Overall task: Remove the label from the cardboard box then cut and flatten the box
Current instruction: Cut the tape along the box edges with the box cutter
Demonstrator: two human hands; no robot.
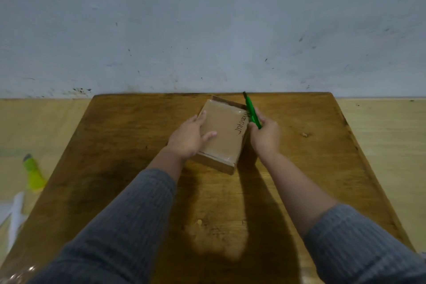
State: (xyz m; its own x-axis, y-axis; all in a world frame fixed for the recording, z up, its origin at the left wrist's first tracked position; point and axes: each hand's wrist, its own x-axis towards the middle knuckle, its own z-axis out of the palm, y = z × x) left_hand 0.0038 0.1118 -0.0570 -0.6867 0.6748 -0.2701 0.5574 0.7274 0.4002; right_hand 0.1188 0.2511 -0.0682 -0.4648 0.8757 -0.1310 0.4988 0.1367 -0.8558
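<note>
A small brown cardboard box [224, 136] lies flat on the wooden table [138, 191], near its far middle. Dark handwriting runs along the box's right side, and clear tape covers its top. My left hand [190, 136] rests on the box's left side, fingers along the edge and thumb on the top face. My right hand [265, 135] grips a green utility knife [252, 110] beside the box's right edge, its tip pointing away toward the far right corner of the box. A flap stands up at the box's far end.
A grey-white wall rises just behind the table. On the light floor to the left lie a yellow-green object [33, 174] and something white [13, 212]. A crumpled clear wrapper [20, 274] shows at the bottom left corner.
</note>
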